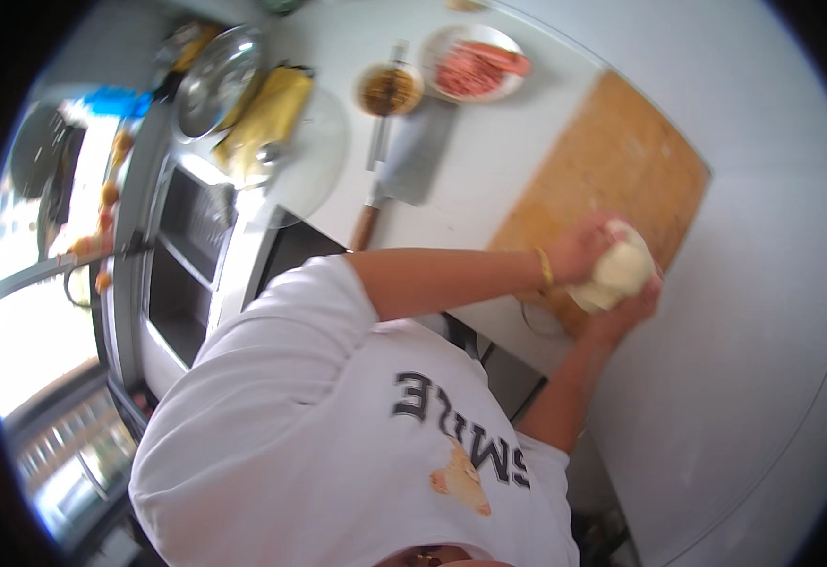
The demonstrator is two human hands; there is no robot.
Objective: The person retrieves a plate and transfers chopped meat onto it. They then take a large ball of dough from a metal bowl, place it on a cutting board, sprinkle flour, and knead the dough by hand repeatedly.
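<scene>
A lump of pale dough [622,273] is held between both my hands above the near end of a wooden cutting board [619,156]. My left hand [583,249], with a gold bracelet at the wrist, grips its left side. From below and to the right, my right hand [629,310] presses against it. Both sets of fingers are partly hidden by the dough and blurred. White marks that look like flour show on the board.
Left of the board lies a cleaver [417,156]. Behind it stand a bowl of brown food [405,96] with chopsticks across it and a plate of raw meat [473,74]. Farther left are a glass lid [321,156], a yellow cloth [275,106], a metal basin [218,81] and a sink [186,283].
</scene>
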